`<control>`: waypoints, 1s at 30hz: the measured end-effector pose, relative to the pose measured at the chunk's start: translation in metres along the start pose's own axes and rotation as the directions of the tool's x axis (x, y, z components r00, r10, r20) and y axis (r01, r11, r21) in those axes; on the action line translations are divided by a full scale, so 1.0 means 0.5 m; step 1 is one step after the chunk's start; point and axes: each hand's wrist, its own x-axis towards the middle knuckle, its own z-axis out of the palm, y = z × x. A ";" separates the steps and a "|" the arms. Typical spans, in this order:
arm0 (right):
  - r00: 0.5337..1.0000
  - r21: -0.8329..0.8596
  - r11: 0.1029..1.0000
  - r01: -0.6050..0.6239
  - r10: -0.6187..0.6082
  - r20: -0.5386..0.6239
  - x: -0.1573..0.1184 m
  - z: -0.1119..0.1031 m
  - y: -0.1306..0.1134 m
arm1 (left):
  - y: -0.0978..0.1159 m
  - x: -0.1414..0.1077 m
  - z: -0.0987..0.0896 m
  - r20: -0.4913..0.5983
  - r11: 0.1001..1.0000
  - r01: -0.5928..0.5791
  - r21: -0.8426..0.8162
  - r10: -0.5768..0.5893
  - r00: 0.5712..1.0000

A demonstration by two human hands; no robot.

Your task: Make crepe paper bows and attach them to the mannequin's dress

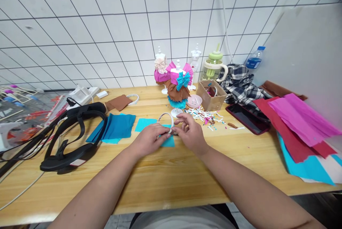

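In front of me, a thin white ring, seemingly a roll of double-sided tape (171,119), is held upright between both hands. My left hand (149,138) pinches its lower edge between thumb and fingers. At the ring's right side, my right hand (192,134) has its thumb and index finger pressed together; its other fingers are curled. Light-blue crepe paper pieces (144,124) lie on the table under and beside my left hand. Just behind the ring stands a small dress form (178,86) in pink, brown and blue crepe paper with a blue bow.
Paper scraps (208,116) lie by a cardboard box (211,95) and pink dish (194,101). A phone (248,118) and coloured crepe sheets (304,118) are on the right. Left are a black headset (72,157), dark-blue paper (120,126) and another tape roll (134,99).
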 end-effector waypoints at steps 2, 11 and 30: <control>1.000 -0.070 0.997 0.020 -0.021 -0.004 -0.001 0.000 -0.002 | 0.007 -0.001 0.000 0.012 0.999 0.009 0.035 -0.009 1.000; 0.998 0.020 0.999 -0.045 0.044 0.055 0.001 0.002 -0.007 | 0.015 -0.003 0.002 0.004 0.999 0.007 0.054 -0.007 1.000; 0.997 -0.111 0.993 0.032 -0.023 0.079 0.008 -0.006 0.002 | 0.002 -0.001 0.002 0.000 0.992 0.110 0.064 -0.111 0.994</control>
